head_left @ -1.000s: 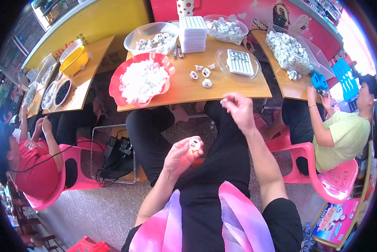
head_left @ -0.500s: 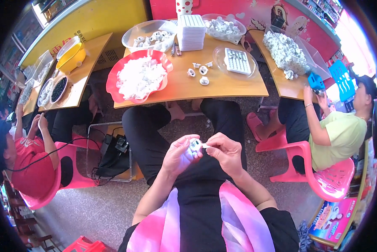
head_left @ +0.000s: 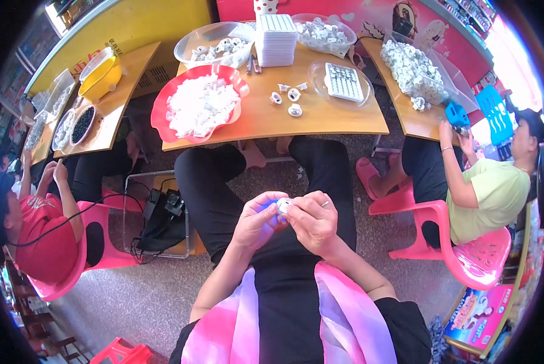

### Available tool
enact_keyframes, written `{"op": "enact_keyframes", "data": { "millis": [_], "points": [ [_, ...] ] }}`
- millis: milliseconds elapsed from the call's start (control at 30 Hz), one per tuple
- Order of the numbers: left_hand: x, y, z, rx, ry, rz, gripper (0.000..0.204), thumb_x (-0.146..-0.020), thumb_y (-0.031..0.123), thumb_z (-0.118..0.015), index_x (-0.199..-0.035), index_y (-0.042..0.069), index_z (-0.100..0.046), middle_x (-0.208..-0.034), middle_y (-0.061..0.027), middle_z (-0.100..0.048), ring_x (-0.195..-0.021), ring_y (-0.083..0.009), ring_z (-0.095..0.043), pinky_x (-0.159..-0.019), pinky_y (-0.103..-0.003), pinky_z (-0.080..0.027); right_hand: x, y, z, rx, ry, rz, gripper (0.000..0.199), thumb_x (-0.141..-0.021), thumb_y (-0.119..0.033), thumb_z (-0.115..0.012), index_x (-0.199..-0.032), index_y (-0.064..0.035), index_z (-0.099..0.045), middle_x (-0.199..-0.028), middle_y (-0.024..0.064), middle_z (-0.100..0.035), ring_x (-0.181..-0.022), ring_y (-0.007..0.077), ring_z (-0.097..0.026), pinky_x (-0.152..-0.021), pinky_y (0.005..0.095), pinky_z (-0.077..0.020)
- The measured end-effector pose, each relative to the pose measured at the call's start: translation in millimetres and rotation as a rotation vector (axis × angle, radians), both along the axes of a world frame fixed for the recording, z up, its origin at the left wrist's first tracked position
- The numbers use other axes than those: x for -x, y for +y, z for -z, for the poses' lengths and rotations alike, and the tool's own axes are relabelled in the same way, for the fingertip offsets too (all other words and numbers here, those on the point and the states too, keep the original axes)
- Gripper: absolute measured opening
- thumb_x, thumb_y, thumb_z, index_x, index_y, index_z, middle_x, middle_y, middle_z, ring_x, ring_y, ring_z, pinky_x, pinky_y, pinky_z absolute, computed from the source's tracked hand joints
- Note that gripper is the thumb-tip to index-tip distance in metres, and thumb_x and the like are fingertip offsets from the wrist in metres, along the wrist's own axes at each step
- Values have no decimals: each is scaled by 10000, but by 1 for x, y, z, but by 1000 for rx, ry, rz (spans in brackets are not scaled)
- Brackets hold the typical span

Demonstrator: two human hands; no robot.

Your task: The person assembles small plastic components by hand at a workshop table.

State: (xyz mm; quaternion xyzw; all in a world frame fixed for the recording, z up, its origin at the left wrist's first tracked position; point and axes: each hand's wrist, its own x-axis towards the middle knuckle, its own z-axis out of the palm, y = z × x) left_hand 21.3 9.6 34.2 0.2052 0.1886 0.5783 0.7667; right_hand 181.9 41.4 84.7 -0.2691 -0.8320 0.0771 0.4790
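Note:
Over my lap, my left hand (head_left: 257,223) is closed around a small round white plastic part (head_left: 283,205). My right hand (head_left: 314,222) meets it from the other side, its thumb and fingers pinched against the part's right edge. Anything small between those fingertips is hidden. Ahead on the table, several similar white parts (head_left: 294,110) lie loose. To their left stands a red scalloped basin (head_left: 157,115) heaped with white plastic pieces (head_left: 202,104). A white tray (head_left: 343,82) with rows of small dark-marked pieces rests on a clear lid right of the loose parts.
Behind are a stack of white trays (head_left: 275,45) and two clear bowls of white parts, one the left bowl (head_left: 190,54). Co-workers sit at side tables: a person in red (head_left: 47,239) left, a person in yellow (head_left: 490,200) right. A wire rack (head_left: 189,227) with cables stands beside my left leg.
My right hand has moved left and inward, so its fingers now press on the white part; the small white piece that showed in its pinch is now hidden. My left hand stays about where it was.

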Motion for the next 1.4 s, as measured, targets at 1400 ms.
{"op": "enact_keyframes", "data": {
  "millis": [1400],
  "points": [
    [-6,-1,-15,-19,577,-114,149,-890,109,-635,-1024,43,-625,-795,-37,-661,-616,-77,-604,-500,-181,-453,-7,1,12,1135,442,-286,196,-803,32,-688,-973,-1,-598,-799,42,-657,-692,93,-645,-602,233,-548]
  ]
}}
